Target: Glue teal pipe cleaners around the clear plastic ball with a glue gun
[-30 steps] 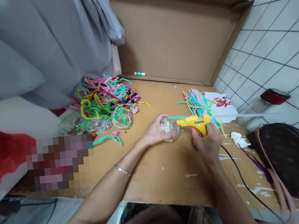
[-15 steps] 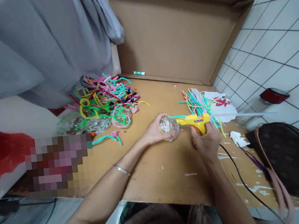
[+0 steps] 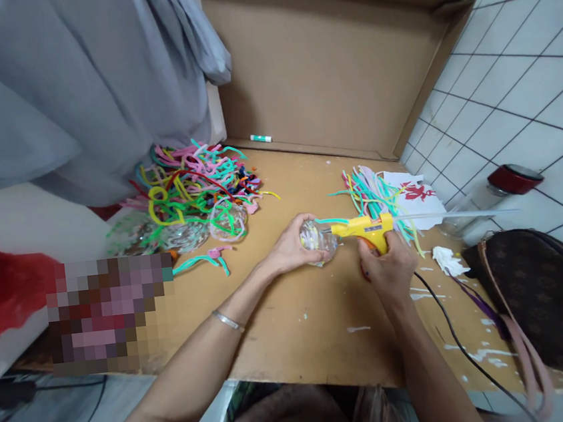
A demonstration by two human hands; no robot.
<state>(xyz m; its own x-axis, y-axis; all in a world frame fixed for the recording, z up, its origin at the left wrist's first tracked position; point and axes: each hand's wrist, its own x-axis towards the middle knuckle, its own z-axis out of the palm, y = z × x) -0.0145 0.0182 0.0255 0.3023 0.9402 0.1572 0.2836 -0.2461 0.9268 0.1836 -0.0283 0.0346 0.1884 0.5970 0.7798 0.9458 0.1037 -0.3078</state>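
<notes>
My left hand (image 3: 292,247) is closed around a clear plastic cup-like piece (image 3: 326,245), held above the middle of the table. Something yellowish and white shows inside it. A turquoise pipe cleaner (image 3: 331,220) runs from its upper edge toward the right. In my right hand (image 3: 390,260) is a yellow hot glue gun (image 3: 369,224), its nozzle pointing left, at or inside the clear piece; exact contact cannot be made out. A long glue stick (image 3: 455,213) juts from the gun's back, and a black cord (image 3: 447,321) trails down from it.
A tangled heap of coloured pipe cleaners (image 3: 192,180) lies at the left back, a smaller bundle (image 3: 370,188) at the right. A green-white glue stick tube (image 3: 260,138) rests by the cardboard wall (image 3: 331,65). A brown bag (image 3: 547,304), crumpled tissue (image 3: 449,260) and red-lidded bottle (image 3: 486,199) stand right.
Both hands, the clear piece and the glue gun hold almost the same position. The whole view has shifted very slightly.
</notes>
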